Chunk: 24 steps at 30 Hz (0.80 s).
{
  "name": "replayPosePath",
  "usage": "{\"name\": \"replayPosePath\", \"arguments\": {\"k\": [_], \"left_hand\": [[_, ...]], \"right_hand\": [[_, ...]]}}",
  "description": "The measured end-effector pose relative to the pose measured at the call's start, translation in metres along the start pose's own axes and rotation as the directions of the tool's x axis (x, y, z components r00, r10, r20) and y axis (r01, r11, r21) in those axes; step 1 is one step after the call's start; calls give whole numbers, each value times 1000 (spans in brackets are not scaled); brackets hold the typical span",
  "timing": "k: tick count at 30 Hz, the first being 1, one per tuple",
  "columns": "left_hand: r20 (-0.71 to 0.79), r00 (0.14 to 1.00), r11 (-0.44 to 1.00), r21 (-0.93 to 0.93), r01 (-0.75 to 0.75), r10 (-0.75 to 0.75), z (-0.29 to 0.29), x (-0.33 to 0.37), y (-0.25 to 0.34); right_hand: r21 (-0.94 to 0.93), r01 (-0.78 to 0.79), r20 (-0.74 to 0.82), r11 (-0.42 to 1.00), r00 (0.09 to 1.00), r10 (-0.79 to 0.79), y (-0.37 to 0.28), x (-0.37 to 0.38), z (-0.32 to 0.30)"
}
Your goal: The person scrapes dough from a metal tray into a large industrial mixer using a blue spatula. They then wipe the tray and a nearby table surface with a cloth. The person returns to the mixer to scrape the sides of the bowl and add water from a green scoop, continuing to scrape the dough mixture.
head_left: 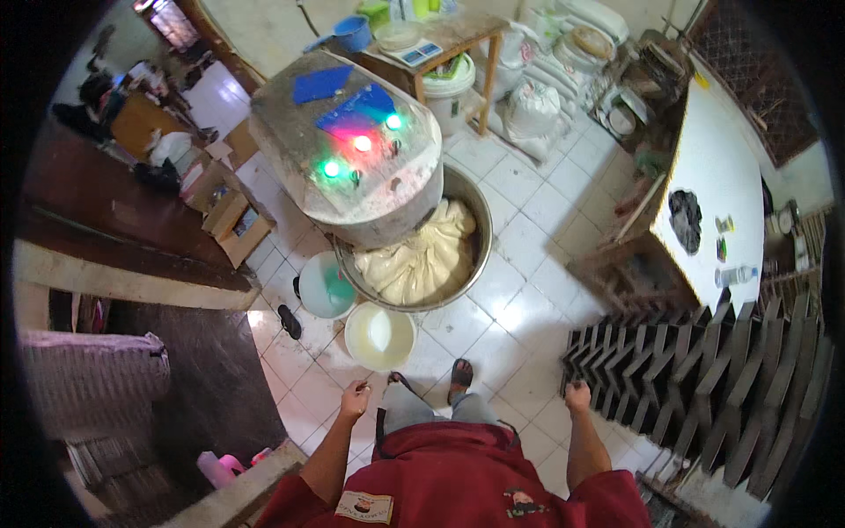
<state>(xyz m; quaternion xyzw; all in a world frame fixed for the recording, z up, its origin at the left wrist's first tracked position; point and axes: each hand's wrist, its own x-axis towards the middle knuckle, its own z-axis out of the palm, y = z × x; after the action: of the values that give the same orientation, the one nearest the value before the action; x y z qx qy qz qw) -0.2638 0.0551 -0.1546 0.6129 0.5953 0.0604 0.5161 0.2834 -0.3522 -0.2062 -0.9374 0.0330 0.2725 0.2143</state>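
Observation:
I stand on a white tiled floor in front of a large dough mixer (352, 150) with green and red lights lit on its top. Its steel bowl (471, 198) is full of pale dough (422, 260). My left hand (355, 400) hangs at my side with the fingers loosely curled, nearest a white bucket (379, 336) of pale liquid. My right hand (577, 396) hangs closed at my other side, close to a dark stack of trays (695, 378). Neither hand holds anything that I can see.
A second white bucket (324, 284) stands left of the bowl. A white table (717, 185) with small items is at the right. A wooden stand (444, 40) with a scale, sacks and a pail is at the back. Cardboard boxes (233, 220) sit at the left.

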Motion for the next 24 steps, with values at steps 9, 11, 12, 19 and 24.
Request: {"name": "replayPosePath", "arguments": {"k": [9,11,12,19,24], "left_hand": [[-65,992,989,-96,-113,107,67,40,130],[-122,991,991,-112,-74,60,62,27,88],[-151,988,989,-133,-60,40,60,28,56],[-208,869,863,-357,359,-448,83,-3,-6],[-334,836,831,-507,230,-435,90,21,32]], "right_hand": [[379,692,64,615,643,-763,-315,35,15],[271,831,143,486,465,-874,-441,-38,23],[337,897,107,287,266,-958,-499,-63,28],[44,929,138,-368,-371,-918,-792,-124,25],[-195,858,338,-475,-396,-854,-873,-105,41]]}}
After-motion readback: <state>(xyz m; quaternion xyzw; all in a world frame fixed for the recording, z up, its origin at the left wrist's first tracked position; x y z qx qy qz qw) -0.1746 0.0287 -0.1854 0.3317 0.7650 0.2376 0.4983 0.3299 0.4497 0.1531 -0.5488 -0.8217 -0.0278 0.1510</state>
